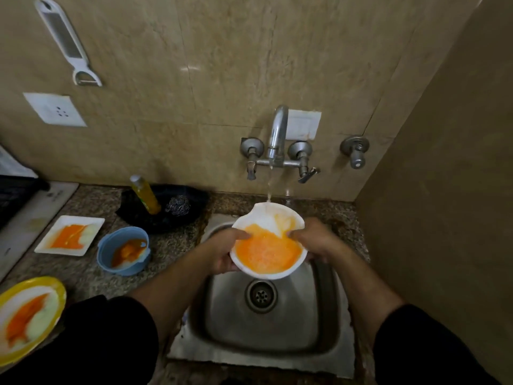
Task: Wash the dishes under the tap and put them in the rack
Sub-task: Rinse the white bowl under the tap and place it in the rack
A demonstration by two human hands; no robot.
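White round bowl (268, 240) of foamy orange water, gripped by both hands

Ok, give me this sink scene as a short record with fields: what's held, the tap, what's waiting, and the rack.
held: white bowl, gripped at its rim by left hand and right hand, over the sink
contents: orange, foamy water
tap: running, stream lands on the bowl's far inner wall
waiting on counter: blue bowl, white square plate, yellow-rimmed plate, all with orange residue
cleaning kit: soap bottle and steel scrubber in a black container
rack: not in view
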